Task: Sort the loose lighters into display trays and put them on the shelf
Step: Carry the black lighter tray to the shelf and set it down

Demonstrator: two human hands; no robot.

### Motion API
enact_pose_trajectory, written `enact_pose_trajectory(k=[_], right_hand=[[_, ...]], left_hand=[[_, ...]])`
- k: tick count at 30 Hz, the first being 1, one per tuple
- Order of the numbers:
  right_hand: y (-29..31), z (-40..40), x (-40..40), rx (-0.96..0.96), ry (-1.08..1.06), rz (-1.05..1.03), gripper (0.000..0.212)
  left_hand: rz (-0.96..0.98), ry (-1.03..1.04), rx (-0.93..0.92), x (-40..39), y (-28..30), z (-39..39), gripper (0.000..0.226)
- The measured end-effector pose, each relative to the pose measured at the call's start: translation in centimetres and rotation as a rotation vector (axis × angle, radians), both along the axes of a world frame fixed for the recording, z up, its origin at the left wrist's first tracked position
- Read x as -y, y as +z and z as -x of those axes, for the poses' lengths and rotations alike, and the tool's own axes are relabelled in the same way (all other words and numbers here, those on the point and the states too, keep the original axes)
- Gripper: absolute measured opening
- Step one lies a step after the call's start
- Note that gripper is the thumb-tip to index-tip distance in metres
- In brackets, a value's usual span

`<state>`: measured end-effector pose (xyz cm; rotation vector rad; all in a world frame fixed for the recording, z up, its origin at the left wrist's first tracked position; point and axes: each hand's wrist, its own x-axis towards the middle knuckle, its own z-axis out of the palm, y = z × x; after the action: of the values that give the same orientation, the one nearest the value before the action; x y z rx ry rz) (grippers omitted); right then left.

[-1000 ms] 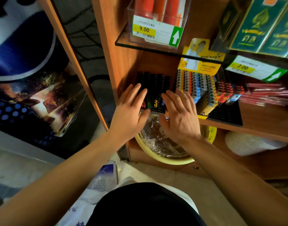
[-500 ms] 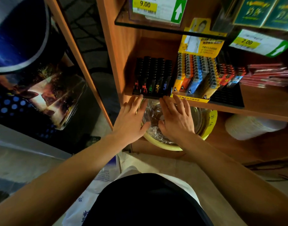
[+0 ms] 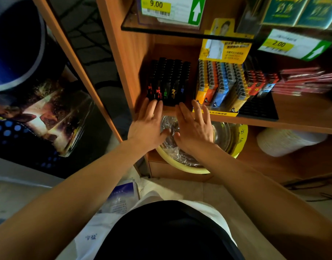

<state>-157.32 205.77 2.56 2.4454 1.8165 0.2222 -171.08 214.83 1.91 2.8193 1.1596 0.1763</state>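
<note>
A tray of black lighters [image 3: 168, 81] with coloured prints stands on the wooden shelf [image 3: 296, 121], at its left end against the cabinet wall. My left hand [image 3: 149, 122] and my right hand [image 3: 194, 126] are side by side just in front of that tray. Both are flat, fingers straight, fingertips at the tray's front edge, and neither holds anything. To the right stands a yellow display tray [image 3: 220, 85] of orange, blue and yellow lighters. Beyond it a black tray [image 3: 259, 107] holds a few red lighters at its back.
A yellow-rimmed basin [image 3: 182, 166] lined with clear plastic sits on the shelf below my hands. A white roll [image 3: 285, 141] lies to its right. Red packets [image 3: 307, 81] are stacked at the shelf's right. Price tags hang on the glass shelf [image 3: 180, 29] above.
Both hands have drawn back off the black lighter tray, from lying over it to its front edge. The tray now stands in full view on the shelf. My view tilted down.
</note>
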Motion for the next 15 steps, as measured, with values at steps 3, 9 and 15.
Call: enact_pose_trajectory(k=[3, 9, 15], right_hand=[[0.0, 0.0, -0.3, 0.012, -0.020, 0.001, 0.081], [0.1, 0.2, -0.5, 0.024, -0.056, 0.008, 0.082], [0.6, 0.2, -0.8, 0.019, -0.069, 0.035, 0.083]], left_hand=[[0.034, 0.001, 0.003, -0.7, 0.1, -0.4, 0.086], [0.038, -0.022, 0.021, -1.1, 0.2, -0.9, 0.085], [0.094, -0.068, 0.033, -1.8, 0.7, -1.1, 0.085]])
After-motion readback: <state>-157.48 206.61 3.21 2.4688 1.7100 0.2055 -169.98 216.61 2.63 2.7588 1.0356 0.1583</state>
